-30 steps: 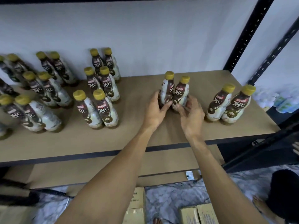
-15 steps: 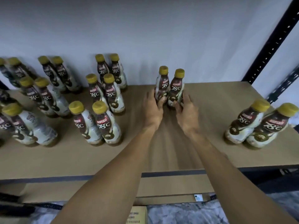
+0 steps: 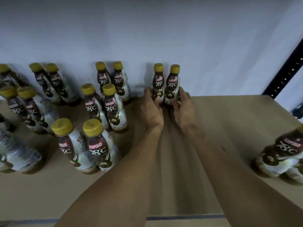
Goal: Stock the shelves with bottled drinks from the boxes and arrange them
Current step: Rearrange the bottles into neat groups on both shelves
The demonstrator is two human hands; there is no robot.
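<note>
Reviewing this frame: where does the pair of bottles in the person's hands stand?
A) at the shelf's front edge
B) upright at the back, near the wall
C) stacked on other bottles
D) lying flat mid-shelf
B: the left hand grips the left bottle and the right hand grips the right bottle, both upright at the back of the shelf near the wall.

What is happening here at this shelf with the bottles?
A person is stocking a shelf with yellow-capped drink bottles. The left hand grips the left bottle, the right hand the right bottle, both upright, side by side at the wall. Other pairs stand to the left; one more pair stands far right.
</note>
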